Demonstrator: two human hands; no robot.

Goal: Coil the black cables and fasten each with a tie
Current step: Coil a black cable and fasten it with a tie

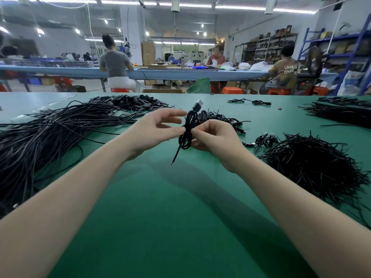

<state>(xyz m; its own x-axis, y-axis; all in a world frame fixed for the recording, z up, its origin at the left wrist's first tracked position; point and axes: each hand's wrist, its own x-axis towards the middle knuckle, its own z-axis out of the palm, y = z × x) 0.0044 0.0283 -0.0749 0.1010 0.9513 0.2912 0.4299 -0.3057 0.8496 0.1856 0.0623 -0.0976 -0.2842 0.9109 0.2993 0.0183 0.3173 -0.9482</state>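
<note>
At the centre of the head view, our right hand (pixel 212 137) pinches a coiled cable (pixel 187 130) at its waist above the green counter (pixel 180 217); our left hand (pixel 158 128) hovers beside it, fingers (pixel 170 113) spread and relaxed. We judge the tie is being twisted shut; tightening comes next. Loose cables (pixel 50 129) lie left, ties (pixel 313 169) right, finished coils (pixel 218 119) behind, none blocking.

Green surface (pixel 180 207) carries: loose black cables (pixel 46 133) at L; flat black tags pile (pixel 132 102) at rear; coiled cables heap (pixel 218 119) at ctr; black ties pile (pixel 313 167) at R.
</note>
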